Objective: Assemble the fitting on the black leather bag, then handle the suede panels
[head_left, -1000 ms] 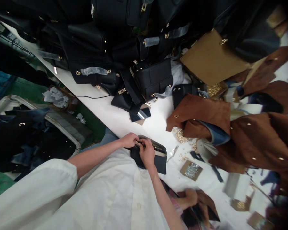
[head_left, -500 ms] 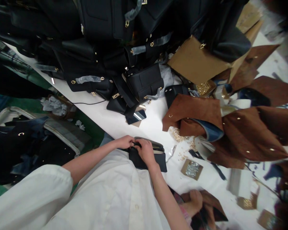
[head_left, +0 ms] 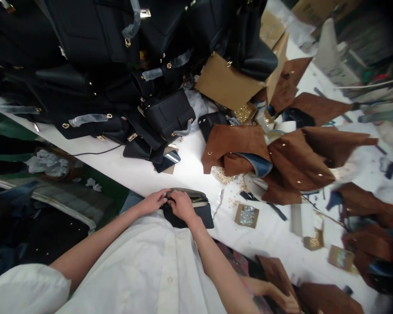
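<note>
A small black bag [head_left: 203,216] lies at the near edge of the white table, against my shirt. Its upper side gapes, showing a pale lining. My left hand [head_left: 154,202] pinches the bag's left end with thumb and fingertips. Close beside it, my right hand [head_left: 182,206] is bent over the same end, fingers closed on the edge. The fingertips of both hands nearly meet, and the exact spot they grip is partly hidden. Beyond the hands rests a dark phone [head_left: 167,160] on a piece of cardboard.
Black bags [head_left: 85,93] are piled along the back left. Brown suede pieces [head_left: 237,146] cover the right, near loose gold studs [head_left: 223,175] and a card of silver bits [head_left: 247,216]. A co-worker's hand [head_left: 283,298] is at lower right. A bin [head_left: 62,198] stands left.
The camera has turned, so the table's contents sit further left in view. Both my hands stay on the black bag's left end. The co-worker's hand has shifted lower.
</note>
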Demonstrator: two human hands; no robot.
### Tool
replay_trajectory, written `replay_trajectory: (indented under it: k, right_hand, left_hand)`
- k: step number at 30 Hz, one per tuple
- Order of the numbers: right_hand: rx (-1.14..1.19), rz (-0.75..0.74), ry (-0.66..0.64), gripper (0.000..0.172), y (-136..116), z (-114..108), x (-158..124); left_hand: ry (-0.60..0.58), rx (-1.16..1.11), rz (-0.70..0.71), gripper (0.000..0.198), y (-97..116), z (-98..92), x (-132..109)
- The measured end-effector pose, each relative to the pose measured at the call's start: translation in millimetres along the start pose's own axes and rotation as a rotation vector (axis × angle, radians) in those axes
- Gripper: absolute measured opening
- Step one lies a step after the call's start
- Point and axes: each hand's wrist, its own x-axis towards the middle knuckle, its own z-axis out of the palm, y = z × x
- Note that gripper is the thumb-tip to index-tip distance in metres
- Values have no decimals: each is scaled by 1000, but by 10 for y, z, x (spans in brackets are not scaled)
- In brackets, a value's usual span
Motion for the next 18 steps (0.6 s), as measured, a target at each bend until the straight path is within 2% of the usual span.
replay_trajectory:
  k: [6,10,15,18]
  right_hand:
    - [17,43,25,18,42,74,-39]
    - [33,69,50,21,30,93,-78]
    - [60,70,53,21,27,53,-140]
    - [81,45,27,23,111,-29,-165]
  left_hand:
    - [38,12,-57,48,-12,30,144]
    - [48,9,-32,43,17,3,162]
    - [76,-9,19,41,111,18,136]
    - [91,-31,12,40,159,53,148]
